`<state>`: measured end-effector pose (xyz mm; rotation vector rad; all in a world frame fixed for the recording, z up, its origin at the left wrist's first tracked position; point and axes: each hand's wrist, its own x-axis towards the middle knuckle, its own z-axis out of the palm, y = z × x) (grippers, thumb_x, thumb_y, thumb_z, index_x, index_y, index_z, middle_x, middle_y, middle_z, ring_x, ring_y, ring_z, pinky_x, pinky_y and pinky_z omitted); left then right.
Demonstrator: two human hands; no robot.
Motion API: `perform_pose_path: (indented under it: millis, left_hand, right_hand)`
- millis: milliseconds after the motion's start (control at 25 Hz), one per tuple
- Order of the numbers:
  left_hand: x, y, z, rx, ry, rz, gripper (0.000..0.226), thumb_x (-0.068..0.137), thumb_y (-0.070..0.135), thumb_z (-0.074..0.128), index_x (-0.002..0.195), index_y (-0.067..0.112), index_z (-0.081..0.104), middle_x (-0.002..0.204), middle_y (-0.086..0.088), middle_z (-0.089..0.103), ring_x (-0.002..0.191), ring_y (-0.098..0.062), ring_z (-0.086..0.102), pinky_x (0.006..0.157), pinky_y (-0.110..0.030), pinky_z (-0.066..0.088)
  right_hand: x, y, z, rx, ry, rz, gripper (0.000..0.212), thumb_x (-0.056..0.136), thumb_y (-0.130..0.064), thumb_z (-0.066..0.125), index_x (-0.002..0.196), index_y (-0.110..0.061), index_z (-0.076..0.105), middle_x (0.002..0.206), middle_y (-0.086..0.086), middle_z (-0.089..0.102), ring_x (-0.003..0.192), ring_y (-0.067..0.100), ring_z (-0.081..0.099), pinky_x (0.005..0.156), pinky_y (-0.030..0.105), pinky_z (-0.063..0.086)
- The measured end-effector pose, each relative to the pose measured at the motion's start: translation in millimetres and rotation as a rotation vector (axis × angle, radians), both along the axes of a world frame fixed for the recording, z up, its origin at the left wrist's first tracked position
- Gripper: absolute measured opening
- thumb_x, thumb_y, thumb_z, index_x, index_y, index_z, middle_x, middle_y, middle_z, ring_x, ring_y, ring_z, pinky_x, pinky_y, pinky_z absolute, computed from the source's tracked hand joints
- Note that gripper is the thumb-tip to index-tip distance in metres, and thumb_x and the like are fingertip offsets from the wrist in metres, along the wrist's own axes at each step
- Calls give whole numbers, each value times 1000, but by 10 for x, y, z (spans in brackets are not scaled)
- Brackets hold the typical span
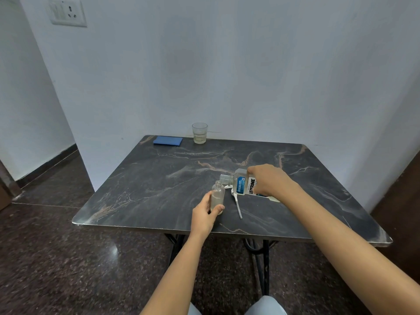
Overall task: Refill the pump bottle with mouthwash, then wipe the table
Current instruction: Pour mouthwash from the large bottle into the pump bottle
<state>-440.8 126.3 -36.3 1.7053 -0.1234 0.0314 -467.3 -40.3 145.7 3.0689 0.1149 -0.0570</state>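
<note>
— Where do I have the two bottles right now?

— My left hand point(205, 212) is wrapped around the lower body of the small clear pump bottle point(217, 195), upright on the tabletop point(141, 192), neck open. My right hand point(269, 179) is closed over the mouthwash bottle point(244, 184), tipped almost on its side, its open mouth just above and beside the small neck. The pump head with its tube point(237, 204) lies on the tabletop between them.

— How will they handle?

— The small one looks like glass or hard plastic: light, stiff, easy to knock over, so I judge the low grip right, as it pins the base. The mouthwash bottle looks nearly empty, so light, and its flat sides suit a hold across the label. Smooth plastic turns slippery if liquid runs down it.

— The risk?

— A wide mouth over a narrow neck; I'd tilt slowly. I can't tell whether liquid is flowing. The blue cloth point(167, 140) waits at the far edge near a glass point(199, 133).
</note>
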Motion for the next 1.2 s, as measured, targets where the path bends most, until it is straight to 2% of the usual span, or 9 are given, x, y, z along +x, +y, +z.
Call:
perform_pose_path:
  millis: [160, 400, 640, 800, 1000, 1200]
  left_hand:
    - [14, 0, -9, -3, 1, -6, 52, 88, 19, 67, 135, 26, 48, 119, 19, 58, 102, 15, 54, 87, -8, 43]
    - [29, 4, -24, 0, 9, -6, 57, 87, 20, 68, 140, 23, 45, 127, 15, 55, 114, 2, 54, 98, -17, 42]
    - [37, 2, -26, 2, 12, -1, 60, 87, 20, 69, 141, 21, 43, 132, 9, 56, 118, -2, 53, 103, -22, 42]
    - [23, 1, -2, 7, 19, 3, 60, 88, 17, 68, 142, 18, 42, 128, 12, 54, 116, 0, 52, 97, -13, 41]
    - [22, 3, 1, 16, 15, 2, 57, 88, 18, 67, 140, 21, 44, 123, 15, 55, 111, 2, 54, 92, -11, 41]
    - [38, 5, -19, 17, 16, 1, 58, 88, 20, 68, 141, 23, 43, 128, 13, 55, 115, -2, 54, 100, -20, 42]
  right_hand:
    - [4, 11, 1, -2, -1, -2, 46, 85, -15, 58, 130, -22, 50, 124, 6, 62, 109, 26, 60, 88, 40, 49]
    - [6, 18, 2, -1, 2, -5, 46, 86, -17, 59, 130, -22, 50, 125, 5, 62, 110, 25, 61, 88, 40, 50]
    - [20, 17, 5, -16, 1, -6, 47, 85, -16, 58, 131, -23, 50, 124, 6, 62, 110, 26, 60, 89, 40, 48]
    - [15, 20, 14, -22, 6, -6, 48, 85, -17, 59, 131, -22, 49, 125, 7, 61, 112, 26, 59, 91, 41, 48]
    - [20, 33, 26, -29, 4, -3, 48, 86, -17, 59, 133, -22, 48, 127, 7, 61, 113, 26, 58, 92, 41, 48]
    - [26, 29, 25, -31, 6, -4, 49, 86, -17, 60, 133, -23, 48, 127, 6, 61, 113, 25, 59, 93, 41, 49]
